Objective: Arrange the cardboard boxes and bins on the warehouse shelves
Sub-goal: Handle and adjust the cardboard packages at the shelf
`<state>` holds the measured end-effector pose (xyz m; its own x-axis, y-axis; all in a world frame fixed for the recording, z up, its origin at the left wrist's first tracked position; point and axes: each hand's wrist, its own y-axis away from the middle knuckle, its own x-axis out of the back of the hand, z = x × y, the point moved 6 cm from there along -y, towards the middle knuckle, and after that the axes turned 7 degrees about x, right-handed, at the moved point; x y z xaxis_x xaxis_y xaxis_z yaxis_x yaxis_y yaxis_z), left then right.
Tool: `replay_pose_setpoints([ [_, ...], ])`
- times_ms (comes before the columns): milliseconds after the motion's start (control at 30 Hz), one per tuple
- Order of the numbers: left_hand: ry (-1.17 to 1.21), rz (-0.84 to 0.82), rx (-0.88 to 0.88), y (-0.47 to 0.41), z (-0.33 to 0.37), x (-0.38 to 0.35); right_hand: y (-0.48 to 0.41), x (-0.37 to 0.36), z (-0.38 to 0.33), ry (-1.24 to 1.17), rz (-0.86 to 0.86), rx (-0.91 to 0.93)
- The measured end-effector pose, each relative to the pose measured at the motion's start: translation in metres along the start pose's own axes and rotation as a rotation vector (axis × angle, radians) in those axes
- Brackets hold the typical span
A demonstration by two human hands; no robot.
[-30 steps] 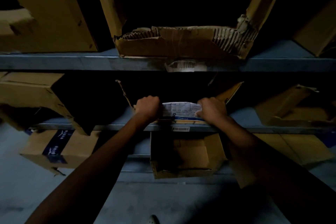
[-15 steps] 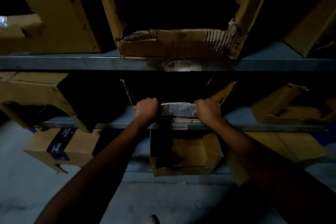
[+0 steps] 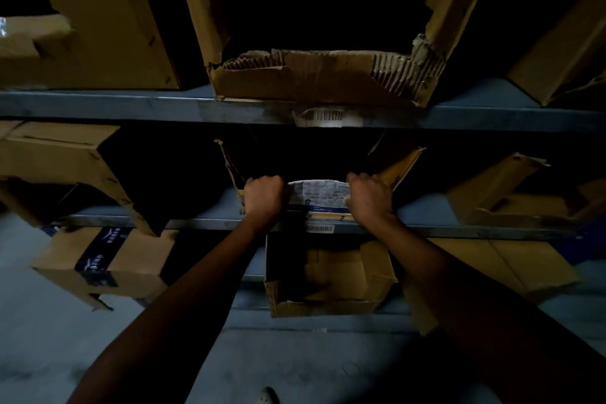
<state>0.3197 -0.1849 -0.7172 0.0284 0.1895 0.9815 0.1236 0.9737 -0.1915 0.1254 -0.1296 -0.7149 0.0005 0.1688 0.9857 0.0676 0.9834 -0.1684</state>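
As the left hand (image 3: 264,197) and right hand (image 3: 369,198) curl their fingers (image 3: 266,182) over the labelled front wall of an open box (image 3: 323,194) at the middle shelf (image 3: 459,231) edge, a hard pull could rip the worn cardboard or tip the box off.

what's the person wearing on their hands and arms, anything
The left hand and right hand are bare: no gloves, and no ring, watch or wristband visible in the dim light. Both forearms are bare too, no sleeve in view.
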Motion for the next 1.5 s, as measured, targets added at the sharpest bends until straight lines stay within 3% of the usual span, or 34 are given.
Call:
replay_pose_setpoints([
  [333,-0.017,-0.126,-0.076,0.001,-0.001,0.013,0.005,0.008,0.003,-0.046,-0.101,0.042],
  [667,-0.070,-0.072,-0.174,0.016,0.000,0.009,0.021,0.017,0.002,-0.080,-0.092,0.187],
  [967,0.020,0.033,-0.111,0.042,0.003,0.016,0.050,0.031,0.005,-0.292,0.094,0.160],
  [1067,0.042,0.021,-0.088,0.055,0.002,0.011,0.067,0.031,0.001,-0.461,0.096,0.131],
  [1267,0.119,0.069,-0.130,0.082,0.007,0.017,0.101,0.031,-0.018,-0.610,0.220,0.173],
  [1500,0.251,0.179,-0.211,0.120,-0.004,0.046,0.130,0.009,-0.052,-0.991,0.195,-0.002],
])
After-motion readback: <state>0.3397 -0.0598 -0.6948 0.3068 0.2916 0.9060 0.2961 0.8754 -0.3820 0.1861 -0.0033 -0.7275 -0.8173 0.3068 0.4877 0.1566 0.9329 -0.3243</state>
